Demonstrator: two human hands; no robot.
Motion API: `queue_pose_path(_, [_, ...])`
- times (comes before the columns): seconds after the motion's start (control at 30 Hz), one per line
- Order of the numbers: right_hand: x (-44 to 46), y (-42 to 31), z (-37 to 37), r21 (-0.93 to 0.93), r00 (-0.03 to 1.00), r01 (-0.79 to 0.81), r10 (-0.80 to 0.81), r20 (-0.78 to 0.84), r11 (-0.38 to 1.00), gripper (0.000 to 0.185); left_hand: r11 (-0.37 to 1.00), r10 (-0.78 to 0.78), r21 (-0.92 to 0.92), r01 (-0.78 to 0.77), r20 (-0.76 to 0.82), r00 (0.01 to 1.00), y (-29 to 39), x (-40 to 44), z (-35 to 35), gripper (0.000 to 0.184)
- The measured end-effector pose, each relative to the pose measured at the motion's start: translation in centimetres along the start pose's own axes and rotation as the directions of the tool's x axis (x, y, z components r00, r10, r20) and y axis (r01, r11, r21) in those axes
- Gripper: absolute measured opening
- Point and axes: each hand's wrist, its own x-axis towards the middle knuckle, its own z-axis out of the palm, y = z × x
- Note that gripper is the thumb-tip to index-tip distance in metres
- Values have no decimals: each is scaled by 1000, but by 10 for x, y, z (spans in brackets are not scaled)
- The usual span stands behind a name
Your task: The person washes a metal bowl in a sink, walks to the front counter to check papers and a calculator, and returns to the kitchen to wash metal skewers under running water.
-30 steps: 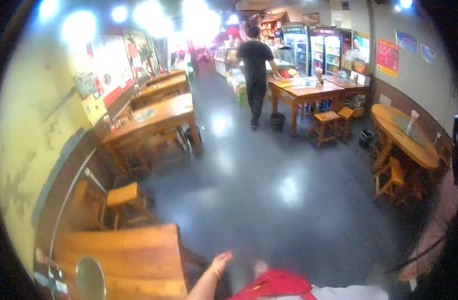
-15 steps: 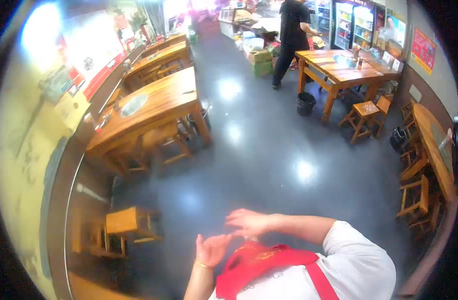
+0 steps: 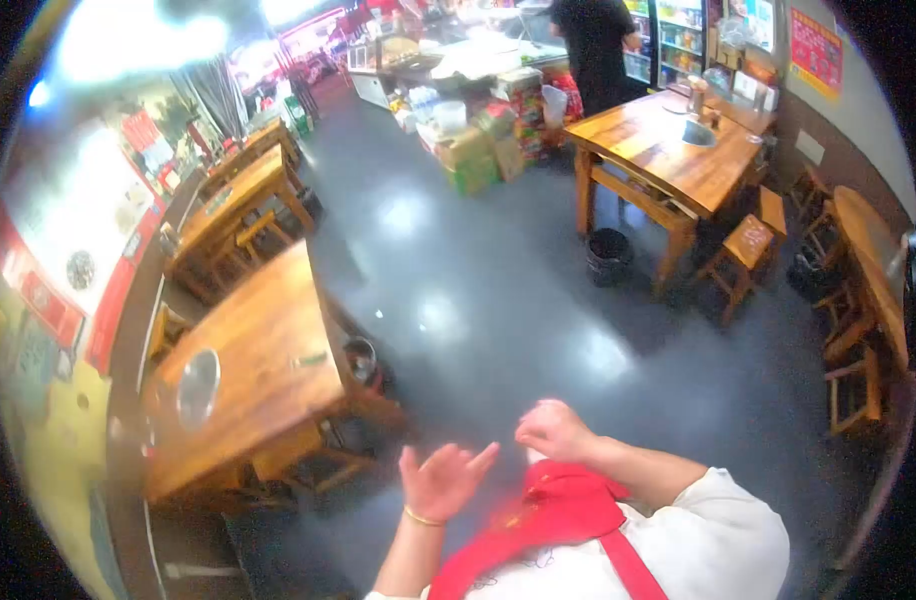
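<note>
My left hand (image 3: 446,482) is raised in front of the red apron (image 3: 553,510), palm showing and fingers spread, with nothing in it. A thin yellow band (image 3: 423,519) circles that wrist. To its right, my right hand (image 3: 558,430) is held above the apron's upper edge with its fingers curled in; I see nothing in them. The two hands are apart. Left of them stands a wooden table (image 3: 268,370) with a round metal inset (image 3: 199,388), out of their reach.
A person in black (image 3: 593,50) stands at the back near drink fridges (image 3: 678,45). Cardboard boxes (image 3: 470,160) sit on the floor. At right are another wooden table (image 3: 648,140), a black bin (image 3: 610,256) and wooden stools (image 3: 748,245). Grey floor (image 3: 448,260) runs between the tables.
The view has moved forward, bringing the left table and boxes closer. My hands have separated, and the right fingers have curled. The person in black now stands further behind the right table.
</note>
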Motion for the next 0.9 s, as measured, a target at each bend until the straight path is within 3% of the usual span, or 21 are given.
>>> queue_pose_path(0.03, [34,20,-6,-77,997,4,-10,-74,997,10,998,54,-20,-55,-61,997,33,17,-6,66])
queue_pose_path(0.07, [74,33,-13,-58,999,-6,4,-44,998,10,992,108,-44,-115,-128,986,67,32,-12,64])
queue_pose_path(0.13, [159,64,-28,-36,998,-18,20,52,999,12,966,232,205,-160,-406,884,132,53,-30,60])
queue_pose_path(0.2, [245,81,-28,-30,985,83,-78,156,996,16,917,364,358,-175,-573,734,182,73,-44,61])
queue_pose_path(0.27, [330,88,-18,54,950,150,-159,268,987,18,913,385,334,-235,-515,766,217,77,-87,64])
queue_pose_path(0.37, [440,104,33,226,840,412,-464,280,883,24,932,358,266,-247,-562,745,261,125,-138,72])
queue_pose_path(0.5, [596,129,54,319,695,533,-621,363,784,26,928,308,294,-231,-251,918,382,224,-265,79])
queue_pose_path(0.53, [626,135,37,260,772,462,-528,354,848,24,937,304,236,-258,-186,934,411,260,-285,81])
queue_pose_path(0.6, [701,183,38,109,763,621,-630,142,776,21,949,271,195,-246,-113,956,469,338,-300,80])
queue_pose_path(0.67, [771,222,13,19,815,554,-547,191,832,19,969,226,109,-222,-27,974,520,412,-333,81])
queue_pose_path(0.77, [849,277,-17,-54,907,404,-392,153,913,16,1000,26,9,-26,-96,995,585,501,-393,81])
queue_pose_path(0.9, [955,370,-42,-112,964,266,-262,51,957,16,983,-108,153,104,12,994,676,637,-445,79])
